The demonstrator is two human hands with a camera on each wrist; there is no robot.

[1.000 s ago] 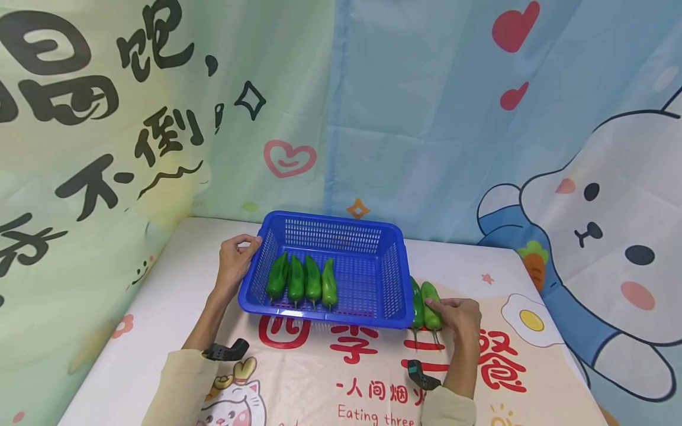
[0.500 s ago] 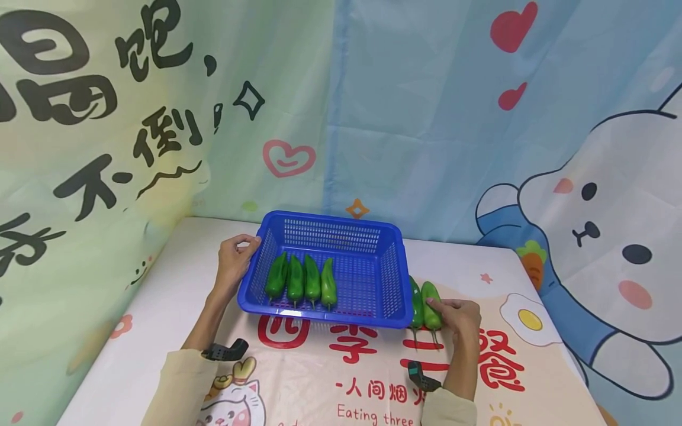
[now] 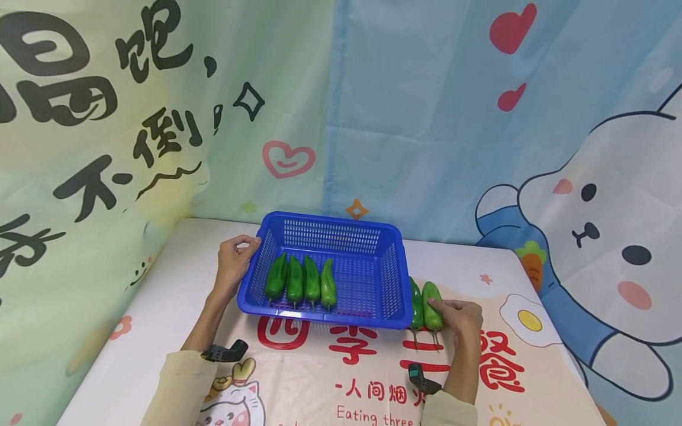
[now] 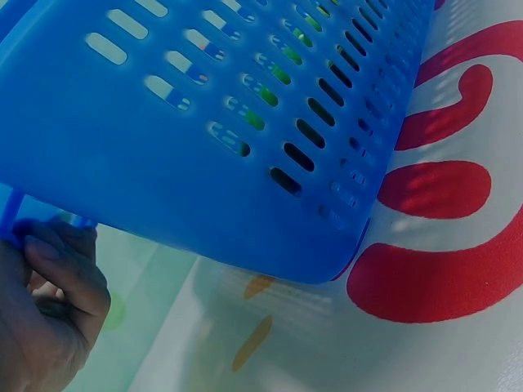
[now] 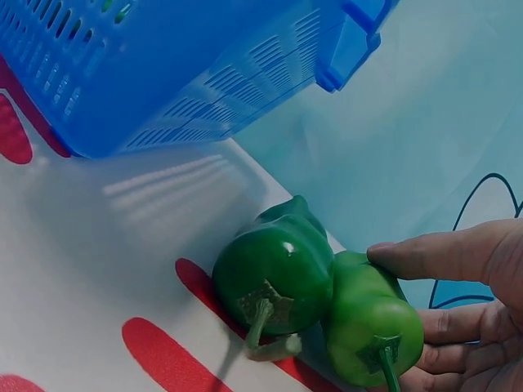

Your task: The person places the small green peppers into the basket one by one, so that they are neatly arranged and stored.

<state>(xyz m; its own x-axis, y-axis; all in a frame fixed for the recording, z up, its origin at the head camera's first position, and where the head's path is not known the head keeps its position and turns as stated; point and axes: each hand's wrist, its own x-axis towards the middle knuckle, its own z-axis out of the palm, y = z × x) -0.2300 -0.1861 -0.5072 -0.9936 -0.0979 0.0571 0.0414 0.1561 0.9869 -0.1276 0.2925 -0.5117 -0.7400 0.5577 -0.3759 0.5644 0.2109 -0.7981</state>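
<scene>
A blue plastic basket (image 3: 394, 266) stands on the table, with several green peppers (image 3: 295, 281) lined up along its left side. My left hand (image 3: 234, 257) grips the basket's left rim, and its curled fingers show under that rim in the left wrist view. On the cloth right of the basket lie two more peppers, side by side with stems toward me. The lighter green pepper (image 5: 372, 322) is between my right thumb and fingers; my right hand (image 3: 462, 316) holds it from its right side. Against it sits the darker green pepper (image 5: 274, 273), partly behind the basket's rim in the head view.
A printed cloth (image 3: 298, 378) with red lettering covers the table. Fabric curtains (image 3: 394, 118) with cartoon prints hang close behind and at the left. Each wrist carries a small black camera, such as the left wrist camera (image 3: 226, 352).
Both hands stay almost still, the left at the basket rim and the right at the lighter pepper. Only a slight shift of the head view shows.
</scene>
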